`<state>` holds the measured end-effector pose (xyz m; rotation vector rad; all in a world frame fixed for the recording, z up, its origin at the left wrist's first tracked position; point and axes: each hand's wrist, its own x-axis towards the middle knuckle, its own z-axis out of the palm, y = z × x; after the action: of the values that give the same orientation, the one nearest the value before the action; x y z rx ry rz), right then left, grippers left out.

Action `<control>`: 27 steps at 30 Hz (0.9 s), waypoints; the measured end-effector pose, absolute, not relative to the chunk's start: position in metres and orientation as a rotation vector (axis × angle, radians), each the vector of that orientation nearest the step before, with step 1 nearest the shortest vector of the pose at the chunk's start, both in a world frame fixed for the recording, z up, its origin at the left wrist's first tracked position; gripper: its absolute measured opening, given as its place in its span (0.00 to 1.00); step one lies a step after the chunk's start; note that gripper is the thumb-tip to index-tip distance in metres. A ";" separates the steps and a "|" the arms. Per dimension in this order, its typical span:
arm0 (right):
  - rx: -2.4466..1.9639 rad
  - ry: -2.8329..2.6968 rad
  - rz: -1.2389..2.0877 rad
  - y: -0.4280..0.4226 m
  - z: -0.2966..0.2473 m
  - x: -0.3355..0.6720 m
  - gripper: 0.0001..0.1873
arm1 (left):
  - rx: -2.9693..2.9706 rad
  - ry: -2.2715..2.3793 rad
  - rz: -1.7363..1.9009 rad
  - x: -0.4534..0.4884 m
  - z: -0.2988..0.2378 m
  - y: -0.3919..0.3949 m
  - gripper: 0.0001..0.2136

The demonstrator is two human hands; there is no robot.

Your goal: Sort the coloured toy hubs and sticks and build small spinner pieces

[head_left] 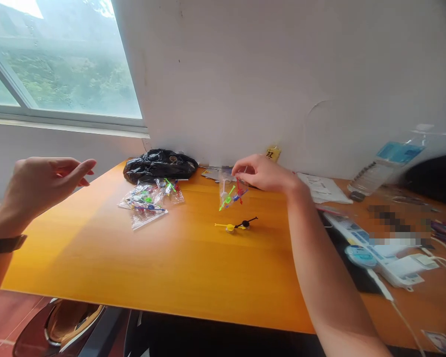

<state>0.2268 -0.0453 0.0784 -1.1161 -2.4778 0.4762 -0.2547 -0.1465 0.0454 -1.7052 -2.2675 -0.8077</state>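
Note:
My right hand (262, 173) is raised over the back of the orange table (141, 258), its fingers pinched on the top of a small clear bag (231, 194) that hangs with coloured plastic pieces inside. Below it on the table lie a yellow piece (228, 227) and a black piece (246, 223), touching end to end. My left hand (44, 183) hovers off the table's left edge with the fingers loosely curved and apart, holding nothing. A black band circles that wrist.
Several clear bags of coloured pieces (148, 201) lie near a crumpled black plastic bag (159, 165) by the wall. To the right are papers (323, 188), a water bottle (390, 166) on its side, a white power strip (379, 250) with cables. A window fills the left.

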 end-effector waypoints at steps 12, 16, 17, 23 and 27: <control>-1.192 -2.575 0.504 -0.041 0.071 0.220 0.11 | -2.798 -1.605 -0.746 -0.087 0.079 -0.057 0.20; -1.424 -2.654 0.511 -0.027 0.059 0.229 0.10 | -2.872 -1.702 -0.449 -0.052 0.044 -0.018 0.17; -1.481 -2.712 0.564 -0.023 0.055 0.230 0.10 | -2.877 -1.722 -0.428 -0.046 0.033 -0.008 0.17; -1.403 -3.063 1.116 -0.015 0.024 0.209 0.13 | -3.046 -1.621 -0.493 -0.033 -0.015 0.032 0.16; -1.433 -3.134 1.080 -0.024 0.010 0.185 0.15 | -3.057 -1.576 -0.590 -0.029 -0.030 0.040 0.15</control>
<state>0.1845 -0.0236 0.0095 -1.4333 -3.1343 1.0803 -0.0290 0.0395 -0.0297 -3.0569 -1.5756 -0.5901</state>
